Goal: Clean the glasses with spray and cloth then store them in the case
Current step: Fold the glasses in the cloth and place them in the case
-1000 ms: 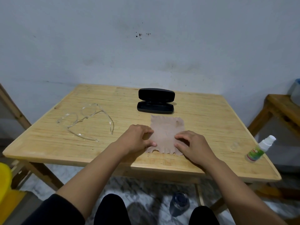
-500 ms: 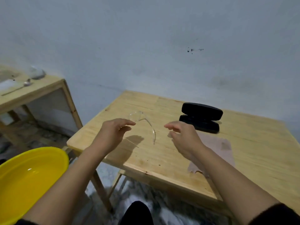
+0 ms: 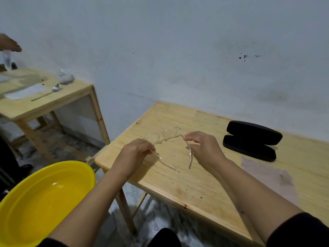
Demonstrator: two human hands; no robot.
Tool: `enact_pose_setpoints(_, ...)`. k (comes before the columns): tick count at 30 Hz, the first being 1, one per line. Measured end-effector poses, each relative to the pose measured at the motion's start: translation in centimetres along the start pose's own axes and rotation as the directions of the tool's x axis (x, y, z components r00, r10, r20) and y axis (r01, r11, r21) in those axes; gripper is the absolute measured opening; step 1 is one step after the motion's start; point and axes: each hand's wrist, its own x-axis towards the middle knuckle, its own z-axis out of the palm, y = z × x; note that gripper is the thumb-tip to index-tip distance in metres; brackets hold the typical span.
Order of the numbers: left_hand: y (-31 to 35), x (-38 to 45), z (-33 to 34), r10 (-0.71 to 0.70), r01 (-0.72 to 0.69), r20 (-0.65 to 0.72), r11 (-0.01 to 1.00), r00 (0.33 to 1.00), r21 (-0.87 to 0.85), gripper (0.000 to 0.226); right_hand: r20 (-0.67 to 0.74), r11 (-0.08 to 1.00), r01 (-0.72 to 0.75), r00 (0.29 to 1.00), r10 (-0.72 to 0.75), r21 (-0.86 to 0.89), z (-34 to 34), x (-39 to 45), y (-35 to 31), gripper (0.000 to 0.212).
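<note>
Clear-framed glasses (image 3: 170,135) are at the left part of the wooden table (image 3: 187,186), temples unfolded toward me. My left hand (image 3: 136,154) pinches the left temple. My right hand (image 3: 203,146) pinches the right temple near its hinge. A black glasses case (image 3: 252,139) lies open further right on the table. The beige cloth (image 3: 268,177) lies flat at the right, in front of the case. The spray bottle is out of view.
A yellow basin (image 3: 41,202) sits low at the left, beside the table corner. A second wooden table (image 3: 58,102) at the far left holds a spoon (image 3: 53,90) and paper. Another person's hand (image 3: 8,43) shows at the left edge.
My hands left the cloth and moved left to the glasses. Both now pinch the temples. My view turned left, so the spray bottle dropped out of sight.
</note>
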Motion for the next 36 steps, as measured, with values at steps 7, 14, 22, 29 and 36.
enact_pose_setpoints(7, 0.4, 0.9, 0.0, -0.029, 0.008, -0.225, 0.996, 0.974, -0.093, 0.021, -0.066, 0.993, 0.060, 0.996, -0.053, 0.105, -0.5, 0.3, -1.0, 0.018)
enact_pose_setpoints(14, 3.9, 2.7, -0.2, -0.202, 0.076, -0.326, 0.929, 0.924, -0.361, 0.020, -0.199, 0.981, 0.043, 0.980, -0.004, 0.190, -5.3, -1.0, -1.5, 0.013)
enact_pose_setpoints(22, 11.9, 5.3, 4.1, -0.337, 0.175, -0.090, 0.679, 0.937, -0.713, 0.018, -0.411, 0.968, 0.008, 0.906, 0.099, 0.250, -13.3, -8.0, 0.5, 0.020)
enact_pose_setpoints(29, 18.4, 6.1, 9.1, -0.196, 0.211, 0.112, 0.613, 0.974, -0.762, 0.018, -0.541, 0.973, -0.108, 0.816, 0.204, 0.204, -18.5, -14.7, 4.3, 0.028)
enact_pose_setpoints(36, 20.3, 5.9, 11.1, -0.156, 0.228, 0.166, 0.657, 0.974, -0.719, 0.023, -0.546, 0.943, -0.161, 0.781, 0.301, 0.290, -18.9, -17.0, 5.8, 0.019)
